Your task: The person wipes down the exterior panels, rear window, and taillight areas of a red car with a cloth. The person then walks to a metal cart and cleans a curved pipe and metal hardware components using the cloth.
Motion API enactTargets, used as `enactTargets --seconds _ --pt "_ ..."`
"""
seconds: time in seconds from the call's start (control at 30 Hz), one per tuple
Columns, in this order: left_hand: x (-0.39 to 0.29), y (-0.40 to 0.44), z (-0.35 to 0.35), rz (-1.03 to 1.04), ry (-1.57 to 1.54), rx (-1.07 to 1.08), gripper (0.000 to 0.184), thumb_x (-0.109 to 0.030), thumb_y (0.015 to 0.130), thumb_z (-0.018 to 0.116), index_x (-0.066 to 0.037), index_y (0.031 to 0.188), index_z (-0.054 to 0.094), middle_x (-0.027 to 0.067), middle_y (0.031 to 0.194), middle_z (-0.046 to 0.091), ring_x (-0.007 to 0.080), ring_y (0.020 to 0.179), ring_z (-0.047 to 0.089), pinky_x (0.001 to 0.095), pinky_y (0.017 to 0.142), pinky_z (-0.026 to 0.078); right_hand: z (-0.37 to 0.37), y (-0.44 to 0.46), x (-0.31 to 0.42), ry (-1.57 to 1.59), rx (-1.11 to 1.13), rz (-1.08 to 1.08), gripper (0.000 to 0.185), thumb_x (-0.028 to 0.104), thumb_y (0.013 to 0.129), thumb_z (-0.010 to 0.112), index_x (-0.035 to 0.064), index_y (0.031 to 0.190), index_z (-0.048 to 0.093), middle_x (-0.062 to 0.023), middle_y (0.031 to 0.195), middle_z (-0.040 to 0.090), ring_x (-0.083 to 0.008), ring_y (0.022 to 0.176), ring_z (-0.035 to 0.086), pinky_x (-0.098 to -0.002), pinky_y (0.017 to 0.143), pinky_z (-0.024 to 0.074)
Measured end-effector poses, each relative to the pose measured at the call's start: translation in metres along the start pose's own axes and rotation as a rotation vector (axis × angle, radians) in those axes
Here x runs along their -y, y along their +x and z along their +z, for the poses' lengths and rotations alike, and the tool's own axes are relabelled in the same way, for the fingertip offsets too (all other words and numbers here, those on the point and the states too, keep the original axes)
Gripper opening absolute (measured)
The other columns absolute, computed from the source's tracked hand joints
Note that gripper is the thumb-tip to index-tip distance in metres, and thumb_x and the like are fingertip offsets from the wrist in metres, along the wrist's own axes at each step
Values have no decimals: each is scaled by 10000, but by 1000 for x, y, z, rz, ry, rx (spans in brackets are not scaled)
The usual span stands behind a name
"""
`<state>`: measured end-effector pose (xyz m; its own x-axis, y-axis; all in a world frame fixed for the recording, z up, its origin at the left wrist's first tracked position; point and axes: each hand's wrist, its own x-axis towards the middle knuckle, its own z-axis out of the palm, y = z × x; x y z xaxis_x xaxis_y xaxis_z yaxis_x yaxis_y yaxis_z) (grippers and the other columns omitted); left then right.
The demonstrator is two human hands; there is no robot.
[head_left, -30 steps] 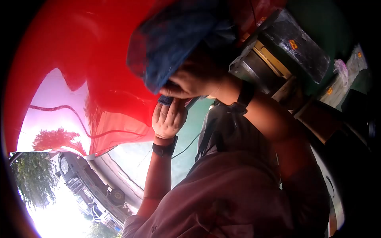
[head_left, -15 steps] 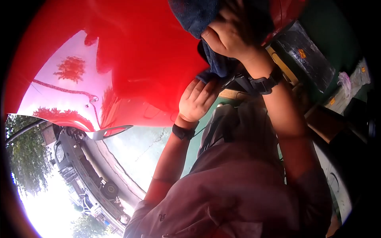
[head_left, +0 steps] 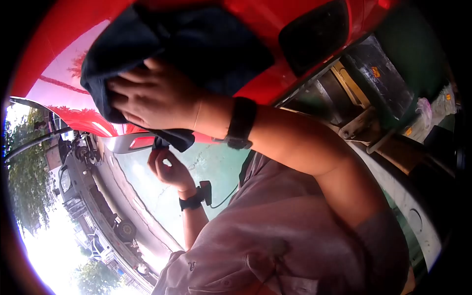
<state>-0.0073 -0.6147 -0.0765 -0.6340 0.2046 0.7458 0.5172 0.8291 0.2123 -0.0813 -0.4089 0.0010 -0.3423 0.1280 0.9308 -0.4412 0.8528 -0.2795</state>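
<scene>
A dark blue cloth (head_left: 216,49) is spread over the glossy red car body panel (head_left: 255,91). My right hand (head_left: 155,98) presses on the cloth near its left end, its fingers bent over the fabric. One end of the cloth dangles past the panel's lower edge. Just below that end, my left hand (head_left: 169,169) has its thumb and fingers curled together, pinching the hanging corner. Dark straps with small devices circle both wrists.
A dark rectangular opening (head_left: 314,37) shows in the red body. Metal lift parts (head_left: 359,123) and a black panel (head_left: 378,73) are at right, near a pink plastic bag (head_left: 424,112). Outside at left, a truck (head_left: 73,182) is parked beyond the green floor (head_left: 196,162).
My right hand has swept left across the panel with the cloth, which now lies more spread out. My left hand has moved left and down, off the panel edge.
</scene>
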Motion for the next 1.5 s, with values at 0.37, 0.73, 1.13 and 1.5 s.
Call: enactTargets --seconds 0.37,0.73,1.13,1.5 --pt "-29 141 24 260 24 -248 373 -234 1001 446 -32 1289 572 170 1242 488 305 1142 493 456 954 434 -21 -139 -1 174 222 188 409 232 848 625 137 1243 580 -107 1219 592 -275 1076 599 -406 893 501" --pt "-98 1 98 615 -64 261 470 -196 834 633 -113 1293 574 83 1363 544 289 1058 540 366 839 452 -90 -128 -76 -298 -102 366 428 309 835 573 137 1226 597 -176 1292 502 -465 1220 416 -641 1067 242" --pt "20 -11 23 214 -242 387 687 -289 956 465 69 1476 196 395 1505 66 549 1402 111 565 1129 174 -48 -152 4 141 336 147 152 321 807 663 203 903 670 11 901 635 -193 769 613 -415 675 495" --pt "-86 -33 86 576 10 484 577 -274 836 619 -139 1385 501 170 1446 419 376 1141 478 450 940 413 -105 -259 -103 -145 44 677 563 387 843 564 15 1265 547 -232 1314 495 -423 1230 445 -557 1047 315"
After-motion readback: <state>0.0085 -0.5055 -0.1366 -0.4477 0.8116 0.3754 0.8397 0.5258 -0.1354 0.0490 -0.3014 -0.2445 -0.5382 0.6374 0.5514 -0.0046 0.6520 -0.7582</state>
